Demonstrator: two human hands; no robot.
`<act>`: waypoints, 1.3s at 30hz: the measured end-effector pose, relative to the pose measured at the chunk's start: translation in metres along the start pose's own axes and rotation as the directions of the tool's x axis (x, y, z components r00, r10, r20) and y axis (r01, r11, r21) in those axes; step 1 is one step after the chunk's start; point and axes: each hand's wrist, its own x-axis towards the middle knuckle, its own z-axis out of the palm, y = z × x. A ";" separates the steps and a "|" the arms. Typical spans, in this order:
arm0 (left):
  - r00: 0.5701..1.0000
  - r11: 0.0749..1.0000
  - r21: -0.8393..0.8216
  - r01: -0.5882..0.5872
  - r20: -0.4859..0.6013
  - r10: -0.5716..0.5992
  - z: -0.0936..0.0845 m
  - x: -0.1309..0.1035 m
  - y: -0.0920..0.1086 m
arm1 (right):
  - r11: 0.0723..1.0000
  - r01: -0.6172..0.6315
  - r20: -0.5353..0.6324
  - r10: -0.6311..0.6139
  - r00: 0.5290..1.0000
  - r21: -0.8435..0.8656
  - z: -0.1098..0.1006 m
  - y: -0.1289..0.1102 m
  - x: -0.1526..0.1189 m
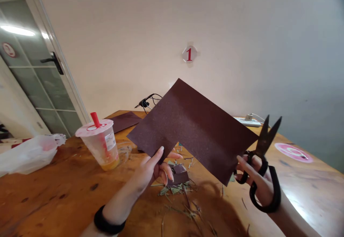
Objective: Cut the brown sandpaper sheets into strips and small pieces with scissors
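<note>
A dark maroon sheet [193, 122] is held up above the wooden table, with a notch cut out of its lower edge. My left hand [158, 165] pinches its lower left part between thumb and fingers. Around the fingers of my right hand [258, 176] hang black-handled scissors [266, 140], blades pointing up and spread apart. The right fingertips also touch the sheet's right edge. Below the sheet, small maroon scraps [180, 176] lie among green and brown clippings [174, 190].
A lidded cup with a red straw [100, 144] stands at the left. Behind it lies another maroon sheet [125, 121]. A plastic bag [32, 154] is far left, a power strip [247, 121] at the back right, and a pink round sticker [293, 152] on the right.
</note>
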 end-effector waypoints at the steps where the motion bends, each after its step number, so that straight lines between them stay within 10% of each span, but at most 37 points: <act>1: 1.000 1.000 0.012 0.011 0.012 -0.011 0.002 -0.001 -0.001 | 0.999 -0.010 0.008 0.010 1.000 0.043 0.001 -0.001 -0.002; 7: 0.999 0.992 0.120 -0.050 0.021 0.048 0.012 -0.006 -0.006 | 0.987 0.162 0.073 -0.161 0.984 -0.008 -0.004 -0.010 -0.001; 12: 0.977 0.893 0.397 -0.211 0.088 0.192 0.000 -0.001 -0.008 | 0.993 0.074 0.054 -0.079 0.995 0.090 -0.016 0.001 0.016; 18: 1.000 0.242 0.970 0.006 -0.002 -0.019 -0.019 0.005 -0.007 | 0.982 0.042 -0.092 -0.025 0.995 0.186 -0.025 0.016 0.038; 21: 0.993 0.124 0.992 0.002 0.013 -0.121 -0.019 0.006 -0.012 | 0.977 0.035 -0.129 -0.008 0.992 0.210 -0.026 0.012 0.039; 27: 0.995 0.113 0.993 -0.021 0.031 -0.090 -0.018 0.006 -0.018 | 0.970 0.026 -0.140 0.008 0.990 0.243 -0.028 0.012 0.041; 39: 0.954 0.375 0.914 -0.153 0.037 0.299 -0.019 0.006 0.002 | 0.974 0.062 -0.124 -0.036 0.992 0.218 -0.033 0.011 0.040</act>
